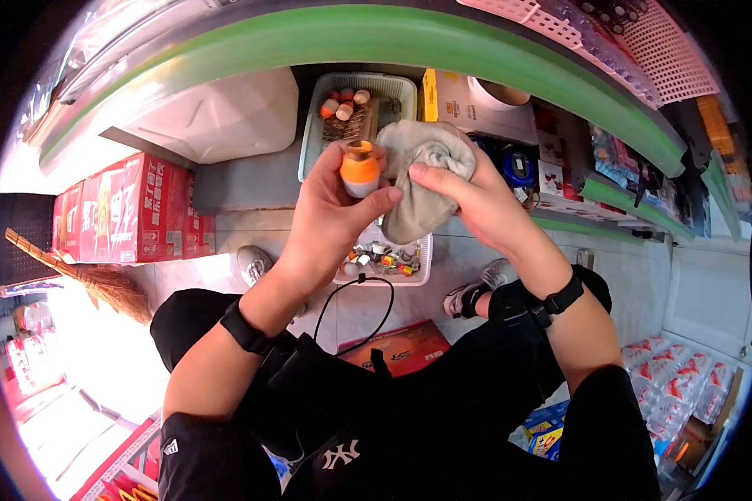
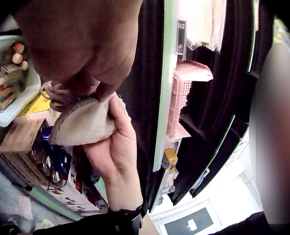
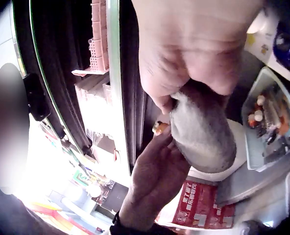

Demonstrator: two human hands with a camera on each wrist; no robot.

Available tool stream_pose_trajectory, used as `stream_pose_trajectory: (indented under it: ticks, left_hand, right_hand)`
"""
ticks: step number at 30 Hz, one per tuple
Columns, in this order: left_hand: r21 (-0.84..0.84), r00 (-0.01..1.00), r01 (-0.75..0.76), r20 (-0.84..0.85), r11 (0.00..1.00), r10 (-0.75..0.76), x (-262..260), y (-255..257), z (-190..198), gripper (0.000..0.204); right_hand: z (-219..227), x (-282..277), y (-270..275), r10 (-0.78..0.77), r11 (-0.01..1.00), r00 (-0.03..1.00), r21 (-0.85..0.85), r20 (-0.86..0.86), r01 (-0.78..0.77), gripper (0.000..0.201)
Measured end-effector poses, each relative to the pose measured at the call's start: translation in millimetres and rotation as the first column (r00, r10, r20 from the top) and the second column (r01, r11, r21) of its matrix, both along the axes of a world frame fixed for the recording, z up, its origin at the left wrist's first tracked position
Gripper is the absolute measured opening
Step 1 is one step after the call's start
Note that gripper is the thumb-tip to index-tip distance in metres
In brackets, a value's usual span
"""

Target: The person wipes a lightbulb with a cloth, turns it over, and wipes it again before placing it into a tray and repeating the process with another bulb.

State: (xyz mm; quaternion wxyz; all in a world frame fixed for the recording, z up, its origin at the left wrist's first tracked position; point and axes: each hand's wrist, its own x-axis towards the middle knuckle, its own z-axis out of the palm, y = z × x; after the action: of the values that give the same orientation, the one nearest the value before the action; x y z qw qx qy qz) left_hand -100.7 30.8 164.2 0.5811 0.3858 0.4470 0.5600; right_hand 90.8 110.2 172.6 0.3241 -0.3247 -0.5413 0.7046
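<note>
An orange and white bulb-shaped object (image 1: 360,170) is in my left hand (image 1: 326,209), its narrow dark end up, thumb and fingers around it. My right hand (image 1: 480,200) grips a grey-beige cloth (image 1: 418,209), bunched and hanging down beside the object, thumb on its front. In the left wrist view, the cloth (image 2: 84,122) spreads from the right hand (image 2: 118,152). The right wrist view shows the cloth (image 3: 204,132) under the right hand, with the left hand (image 3: 157,171) close to its edge; only a small orange part of the object shows there.
Behind the hands, a pale tray (image 1: 311,142) holds several orange and white pieces and coils. Below them, a white basket (image 1: 424,267) of small parts stands on the floor. A green-edged shelf (image 1: 351,37) spans above. Red cartons (image 1: 134,213) and a broom (image 1: 83,271) are at left.
</note>
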Motion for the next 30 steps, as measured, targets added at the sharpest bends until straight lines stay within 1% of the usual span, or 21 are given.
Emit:
stream_pose_trajectory:
  ticks: [1,3,5,7,9,10,12,13,15,17,18,19,21,22,23,24,26,27,30]
  left_hand:
    - [0.026,0.998,-0.037,-0.048,0.999,0.038,0,0,1,0.03]
    - [0.011,0.999,-0.032,0.036,0.999,0.032,-8,2,-1,0.027]
    - [0.017,0.992,-0.03,0.121,0.999,0.028,-13,4,-1,0.026]
    - [0.02,0.996,-0.061,0.07,0.998,0.059,-12,6,4,0.026]
    - [0.041,0.996,-0.083,0.03,0.996,0.082,-14,6,7,0.026]
    - [0.06,0.996,-0.086,0.018,0.995,0.085,-15,7,9,0.026]
    - [0.088,0.996,-0.086,0.003,0.992,0.086,-15,8,9,0.026]
    - [0.097,0.996,-0.083,-0.001,0.992,0.084,-13,8,9,0.026]
    - [0.099,0.997,-0.073,-0.016,0.992,0.075,-12,9,7,0.025]
    - [0.086,0.997,-0.059,-0.042,0.995,0.063,-13,9,1,0.025]
    - [0.063,0.996,-0.08,-0.025,0.995,0.082,-15,10,0,0.024]
    - [0.04,0.995,-0.101,-0.008,0.994,0.101,-18,12,-2,0.023]
    - [-0.007,0.987,-0.163,0.01,0.987,0.163,-20,16,-3,0.023]
    - [-0.015,0.979,-0.183,0.091,0.983,0.184,-20,17,-4,0.025]
    - [-0.025,0.964,-0.202,0.172,0.979,0.203,-21,17,-4,0.027]
    - [-0.037,0.942,-0.22,0.25,0.975,0.222,-21,17,-5,0.028]
    - [-0.06,0.947,-0.134,0.285,0.989,0.145,-23,14,1,0.032]
    - [-0.072,0.948,-0.094,0.298,0.993,0.112,-24,11,3,0.035]
    - [0.038,0.995,-0.026,0.093,0.999,0.023,-19,10,-4,0.035]
  right_hand:
    - [-1,-2,-3,-0.028,0.999,0.999,0.034,0.028,0.027,0.048]
    - [-2,-4,-7,-0.09,0.991,0.992,0.11,0.084,0.081,0.05]
    - [-10,-2,-2,-0.075,0.969,0.99,0.242,0.118,0.044,0.049]
    - [-9,0,2,0.026,0.968,0.987,0.241,0.158,-0.064,0.047]
    - [2,2,5,0.215,0.966,0.959,0.104,0.184,-0.236,0.044]
    - [0,3,7,0.207,0.948,0.918,0.162,0.339,-0.273,0.044]
    - [-9,8,10,0.142,0.896,0.771,0.251,0.62,-0.366,0.046]
    - [-21,6,3,-0.056,0.849,0.783,0.442,0.619,-0.289,0.055]
    - [-32,6,6,-0.221,0.677,0.775,0.665,0.593,-0.316,0.06]
    - [-23,5,7,-0.151,0.749,0.806,0.599,0.572,-0.284,0.064]
    - [-13,7,9,-0.008,0.882,0.841,0.4,0.541,-0.249,0.065]
    - [-5,7,10,0.123,0.958,0.873,0.172,0.473,-0.228,0.067]
    - [-7,7,13,0.09,0.986,0.918,0.093,0.386,-0.136,0.065]
    - [-6,7,14,0.069,0.994,0.937,0.051,0.343,-0.092,0.065]
    - [-1,7,13,0.057,0.998,0.955,-0.036,0.291,-0.049,0.062]
    - [2,6,12,0.002,0.989,0.977,-0.146,0.214,0.03,0.061]
    - [8,2,9,-0.132,0.916,0.989,-0.372,0.074,0.15,0.06]
    - [10,7,14,-0.102,0.934,0.995,-0.345,-0.017,0.09,0.059]
    - [22,9,13,-0.098,0.95,0.994,-0.302,-0.054,0.077,0.059]
